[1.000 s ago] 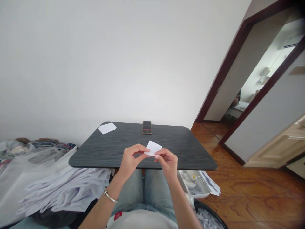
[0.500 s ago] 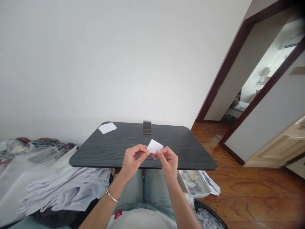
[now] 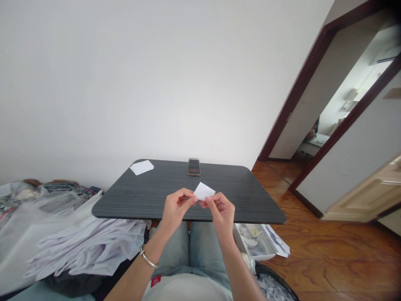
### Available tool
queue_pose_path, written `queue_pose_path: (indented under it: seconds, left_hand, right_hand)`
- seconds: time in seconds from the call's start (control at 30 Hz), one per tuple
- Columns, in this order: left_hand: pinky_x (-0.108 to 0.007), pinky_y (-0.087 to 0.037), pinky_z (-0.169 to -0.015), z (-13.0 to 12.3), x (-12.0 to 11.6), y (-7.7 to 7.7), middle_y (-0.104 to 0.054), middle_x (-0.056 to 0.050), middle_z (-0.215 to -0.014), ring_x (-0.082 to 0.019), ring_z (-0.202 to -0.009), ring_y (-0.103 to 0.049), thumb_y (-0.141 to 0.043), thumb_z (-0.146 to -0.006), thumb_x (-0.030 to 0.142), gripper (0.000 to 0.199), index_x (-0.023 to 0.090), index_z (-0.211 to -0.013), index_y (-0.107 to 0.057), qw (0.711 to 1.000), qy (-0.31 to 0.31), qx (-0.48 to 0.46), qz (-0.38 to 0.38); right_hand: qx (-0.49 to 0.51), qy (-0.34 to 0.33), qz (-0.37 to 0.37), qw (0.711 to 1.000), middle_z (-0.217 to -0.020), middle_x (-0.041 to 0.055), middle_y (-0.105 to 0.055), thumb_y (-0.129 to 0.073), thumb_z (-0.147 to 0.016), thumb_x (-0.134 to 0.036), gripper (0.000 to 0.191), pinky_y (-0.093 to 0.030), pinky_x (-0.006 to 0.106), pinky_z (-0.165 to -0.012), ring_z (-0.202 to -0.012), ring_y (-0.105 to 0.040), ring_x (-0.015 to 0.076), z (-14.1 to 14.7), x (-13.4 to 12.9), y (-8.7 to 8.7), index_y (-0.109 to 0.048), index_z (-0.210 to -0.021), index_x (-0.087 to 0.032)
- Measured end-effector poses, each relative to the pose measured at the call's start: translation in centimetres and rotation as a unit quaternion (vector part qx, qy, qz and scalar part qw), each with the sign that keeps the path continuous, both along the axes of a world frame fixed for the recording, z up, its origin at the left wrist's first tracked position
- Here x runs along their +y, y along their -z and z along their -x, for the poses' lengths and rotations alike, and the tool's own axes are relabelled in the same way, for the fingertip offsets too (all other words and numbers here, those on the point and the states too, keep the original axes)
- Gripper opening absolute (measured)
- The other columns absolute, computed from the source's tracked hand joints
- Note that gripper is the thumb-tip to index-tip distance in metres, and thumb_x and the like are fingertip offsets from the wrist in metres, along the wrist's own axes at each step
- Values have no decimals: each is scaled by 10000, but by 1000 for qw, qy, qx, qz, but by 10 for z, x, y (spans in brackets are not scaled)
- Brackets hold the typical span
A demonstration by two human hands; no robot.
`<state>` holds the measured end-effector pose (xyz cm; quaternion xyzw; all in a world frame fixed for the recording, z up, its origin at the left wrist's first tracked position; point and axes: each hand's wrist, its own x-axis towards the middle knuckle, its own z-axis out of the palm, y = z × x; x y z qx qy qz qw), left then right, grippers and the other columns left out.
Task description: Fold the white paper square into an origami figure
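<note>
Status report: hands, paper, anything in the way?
Left hand, right hand: both pinching small white paper. Paper seen against dark table. Phone, white sheets farther back, not in the way.

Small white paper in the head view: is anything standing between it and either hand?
Nothing visible is. The left hand and right hand both have fingertips directly on the small white paper. The phone and the white sheets lie farther back on the dark table, apart from both hands.
</note>
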<state>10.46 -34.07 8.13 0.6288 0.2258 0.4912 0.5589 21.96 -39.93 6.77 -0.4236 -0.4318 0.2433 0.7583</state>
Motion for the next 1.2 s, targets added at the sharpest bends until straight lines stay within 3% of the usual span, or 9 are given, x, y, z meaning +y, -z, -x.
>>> queue_pose_path:
  seconds: [0.17,0.63,0.87,1.03,1.2]
  left_hand:
    - [-220,-486,-596,-1,-1,1,-608,-11,-719,-105,-612,-572,-674,-665,227,140,133,-623,-579,1000,-15,-9,3]
    - [-204,-512,-630,-7,-4,-3,-599,33,-617,-86,-599,-602,-706,-639,212,197,139,-681,-529,983,30,-86,159]
    - [-243,-534,-659,-2,-4,-5,-640,-1,-695,-129,-682,-636,-651,-701,272,166,139,-789,-602,986,35,-72,147]
    - [-244,-523,-647,-1,-6,-7,-645,-8,-644,-128,-624,-624,-713,-625,222,146,122,-677,-619,996,-24,-38,83]
    - [-255,-522,-648,-4,-10,-10,-655,-11,-630,-136,-611,-635,-704,-632,226,141,127,-647,-605,995,-40,-47,81]
  right_hand:
    - [8,14,6,1000,-549,-4,-627,-638,-743,-267,163,-496,235,-529,-532,-620,135,2,1,0,-570,-639,-162]
    - [29,27,33,999,-566,11,-654,-652,-727,-312,202,-519,262,-551,-536,-636,154,1,2,0,-566,-627,-160]
    - [51,13,25,998,-556,6,-658,-663,-719,-291,188,-511,227,-535,-521,-634,134,-1,4,0,-579,-623,-153]
    - [50,17,32,998,-551,20,-665,-662,-714,-322,213,-520,250,-522,-510,-638,152,0,2,-3,-580,-618,-149]
    - [54,20,30,998,-554,27,-664,-658,-716,-329,220,-530,272,-527,-506,-634,157,1,1,-4,-576,-617,-150]
